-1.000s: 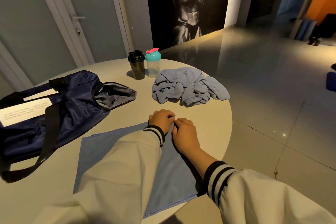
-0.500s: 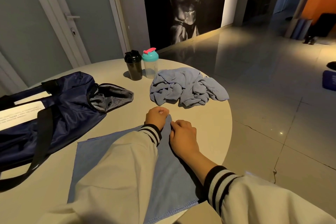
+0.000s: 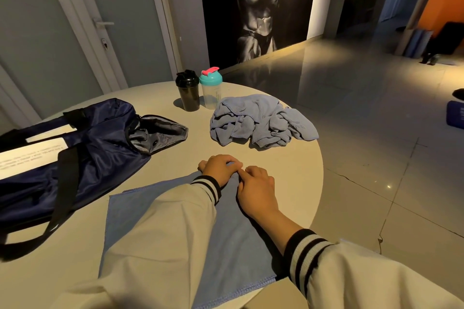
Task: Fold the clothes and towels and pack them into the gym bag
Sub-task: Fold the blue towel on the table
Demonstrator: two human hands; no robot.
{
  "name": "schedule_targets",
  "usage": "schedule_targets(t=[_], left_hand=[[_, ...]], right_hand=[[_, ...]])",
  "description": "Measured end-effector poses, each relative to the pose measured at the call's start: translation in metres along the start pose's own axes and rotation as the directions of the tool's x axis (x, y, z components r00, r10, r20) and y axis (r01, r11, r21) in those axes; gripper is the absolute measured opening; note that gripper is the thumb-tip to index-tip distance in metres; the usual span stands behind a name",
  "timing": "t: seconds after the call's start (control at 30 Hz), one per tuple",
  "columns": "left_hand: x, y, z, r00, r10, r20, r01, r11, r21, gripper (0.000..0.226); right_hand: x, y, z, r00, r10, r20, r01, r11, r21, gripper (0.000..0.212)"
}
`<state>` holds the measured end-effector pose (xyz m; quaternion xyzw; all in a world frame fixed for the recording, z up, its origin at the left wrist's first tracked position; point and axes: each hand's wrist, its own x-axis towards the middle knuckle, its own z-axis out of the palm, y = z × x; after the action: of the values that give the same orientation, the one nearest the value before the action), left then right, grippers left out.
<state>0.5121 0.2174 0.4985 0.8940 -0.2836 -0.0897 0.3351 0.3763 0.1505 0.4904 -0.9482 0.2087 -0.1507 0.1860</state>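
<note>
A blue towel (image 3: 130, 213) lies spread flat on the round table (image 3: 288, 165) in front of me, partly under my sleeves. My left hand (image 3: 219, 169) and my right hand (image 3: 256, 187) sit side by side at its far corner, fingers curled and pinching the cloth. A crumpled blue-grey garment or towel (image 3: 261, 120) lies in a heap farther back on the right. The navy gym bag (image 3: 82, 150) lies on the left with its mouth open toward the middle and a black strap trailing forward.
A black shaker bottle (image 3: 189, 94) and a clear shaker with a teal lid (image 3: 211, 90) stand at the table's far edge. The table's right edge drops to a tiled floor. A door and a wall poster are behind.
Both hands have stayed together at the towel's far corner, shifting only slightly. The view has moved a little.
</note>
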Motion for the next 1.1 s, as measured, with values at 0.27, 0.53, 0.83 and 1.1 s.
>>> schedule_targets(t=[0.27, 0.53, 0.83, 1.1], left_hand=[[-0.002, -0.001, -0.002, 0.987, -0.081, -0.140, 0.072, 0.995, -0.071, 0.019], [0.003, -0.006, 0.007, 0.978, -0.128, -0.165, 0.086, 0.967, -0.240, 0.024], [-0.006, -0.013, -0.005, 0.995, -0.002, -0.104, -0.040, 0.918, -0.395, 0.027], [-0.010, -0.005, -0.006, 0.962, 0.000, -0.273, -0.076, 0.960, -0.268, 0.030]], right_hand=[[-0.001, -0.001, -0.001, 1.000, -0.006, -0.001, 0.005, 0.999, -0.033, 0.044], [-0.002, -0.005, -0.001, 1.000, -0.001, -0.014, 0.000, 0.998, -0.068, 0.042], [-0.001, -0.006, -0.001, 1.000, 0.017, -0.015, -0.018, 0.999, -0.045, 0.040], [0.000, -0.005, -0.001, 1.000, 0.020, -0.003, -0.020, 0.999, -0.039, 0.041]])
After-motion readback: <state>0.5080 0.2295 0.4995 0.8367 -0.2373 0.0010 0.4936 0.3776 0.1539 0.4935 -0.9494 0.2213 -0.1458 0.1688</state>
